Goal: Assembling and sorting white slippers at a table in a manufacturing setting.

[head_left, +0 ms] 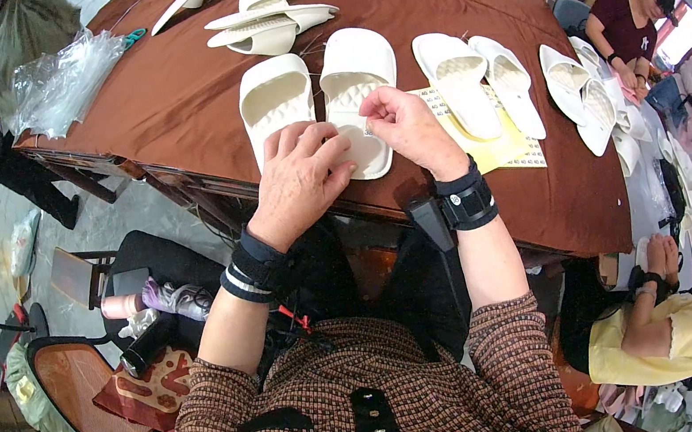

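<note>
Closest to the camera there's a brown-and-black patterned top (340,414), sleeves pushed up, dark bands around both wrists. Off to the left sits a chair with an orange mesh back (76,386), and a black bottle (149,346) lies next to it.

Left hand (300,178) is palm-down over the heel end of the left white slipper (277,88), fingers loosely bent and a bit spread, thumb off to the side. Can't tell if it's actually gripping. Right hand (414,130) is over the right white slipper (355,54), thumb and forefinger almost together in a pinch; can't tell if anything tiny's between them. Both slippers sit side by side at the near edge of the brown-covered tabletop (578,212), toes pointing away.

Just right of those, another white pair (460,83) lies partly on a yellow sheet (491,157). Further back there's a pile of white slippers (263,18), with clear plastic bags (71,83) over at left. Way off right, a co-worker in a maroon top (626,22) leans forward.
</note>
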